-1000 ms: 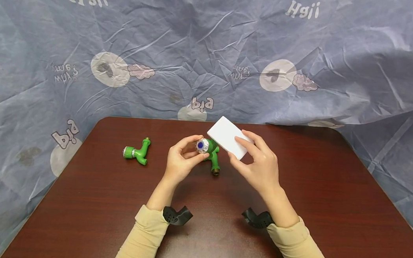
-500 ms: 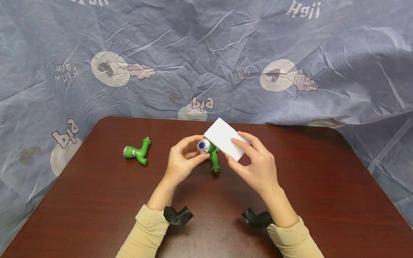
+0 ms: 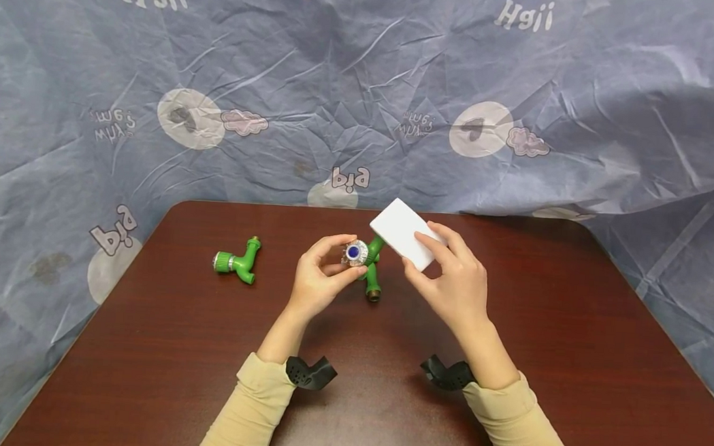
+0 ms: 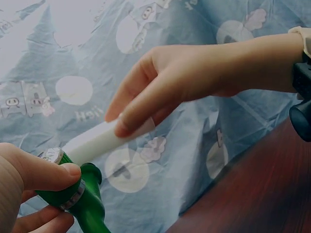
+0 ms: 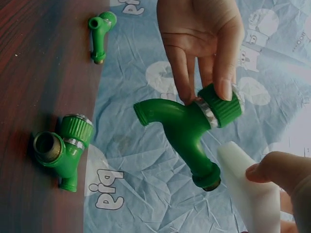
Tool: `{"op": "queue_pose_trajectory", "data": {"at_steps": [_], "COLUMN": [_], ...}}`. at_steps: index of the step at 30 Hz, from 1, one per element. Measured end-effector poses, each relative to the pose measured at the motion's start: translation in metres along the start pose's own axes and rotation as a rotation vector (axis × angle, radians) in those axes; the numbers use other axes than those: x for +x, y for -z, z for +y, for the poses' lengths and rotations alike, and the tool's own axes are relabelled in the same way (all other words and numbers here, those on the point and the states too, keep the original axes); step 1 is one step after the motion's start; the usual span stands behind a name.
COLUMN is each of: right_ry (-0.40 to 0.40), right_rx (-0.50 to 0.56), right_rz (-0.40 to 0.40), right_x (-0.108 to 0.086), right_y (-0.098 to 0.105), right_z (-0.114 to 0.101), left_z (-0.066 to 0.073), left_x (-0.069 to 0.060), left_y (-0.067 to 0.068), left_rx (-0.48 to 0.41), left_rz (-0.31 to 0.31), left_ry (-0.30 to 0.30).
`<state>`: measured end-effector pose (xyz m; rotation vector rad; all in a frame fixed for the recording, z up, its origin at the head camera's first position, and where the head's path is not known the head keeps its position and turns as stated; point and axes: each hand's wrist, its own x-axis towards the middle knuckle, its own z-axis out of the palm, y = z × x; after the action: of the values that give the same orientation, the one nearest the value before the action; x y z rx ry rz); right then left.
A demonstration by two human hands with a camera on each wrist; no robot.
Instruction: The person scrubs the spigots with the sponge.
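left hand [image 3: 320,274] pinches a green tap [image 5: 185,127], right hand [image 3: 456,278] a white block [image 3: 404,231], whose hard push could dislodge the tap.

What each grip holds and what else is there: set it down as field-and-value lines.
Left grip: pinches a green tap by its ribbed knob
Knob end: silver, blue centre
Right grip: holds a white block
Block and held tap: close together; contact unclear
On the table: a second tap at the left; a third tap, partly hidden in the head view
Backdrop: blue-grey printed sheet
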<state>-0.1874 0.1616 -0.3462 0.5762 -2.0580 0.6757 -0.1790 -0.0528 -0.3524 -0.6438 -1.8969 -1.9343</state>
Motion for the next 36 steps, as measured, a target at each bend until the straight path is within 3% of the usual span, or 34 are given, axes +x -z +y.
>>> {"op": "queue_pose_trajectory", "data": {"at_steps": [6, 13, 28, 36], "right_ry": [-0.066, -0.058, 0.017, -0.018], "right_rx": [0.113, 0.296, 0.327, 0.289], "right_rz": [0.008, -0.067, -0.197, -0.148], "right_x": [0.0012, 0.0012, 0.0007, 0.0015], "right_y": [0.0023, 0.0046, 0.0043, 0.0070], "right_z": [-0.0007, -0.0049, -0.0046, -0.0024], "left_z": [-0.0012, -0.0020, 0.0023, 0.0036], "left_x": [0.0001, -0.0004, -0.0004, -0.0005], "left_y": [0.0005, 0.0014, 0.0002, -0.0004], "left_rx": [0.006, 0.017, 0.068, 0.096], "left_rz": [0.007, 0.004, 0.028, 0.052], "left_ry": [0.003, 0.008, 0.009, 0.012]}}
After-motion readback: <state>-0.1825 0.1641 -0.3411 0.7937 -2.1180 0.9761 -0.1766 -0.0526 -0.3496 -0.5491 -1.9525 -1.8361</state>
